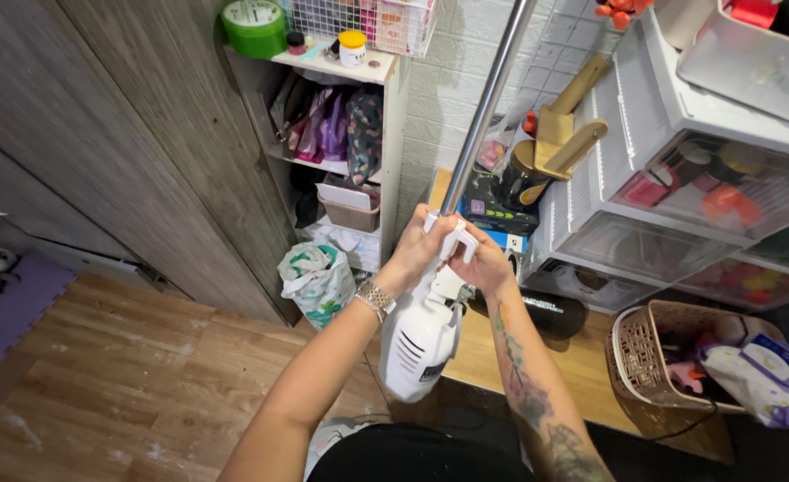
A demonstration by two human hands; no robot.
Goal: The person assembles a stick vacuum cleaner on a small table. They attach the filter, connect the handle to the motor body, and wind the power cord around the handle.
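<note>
The left hand [417, 245] and right hand [484, 263] both clasp the white plastic stick-vacuum body [421, 335] under its silver metal tube [488, 107], above the wooden floor [118, 375]. Fingers closed tight; a slip could swing the tube into the white plastic drawer unit [644, 116].

Wooden floor [127, 375], tied plastic bag [316, 281], wicker basket [649, 357]
</note>
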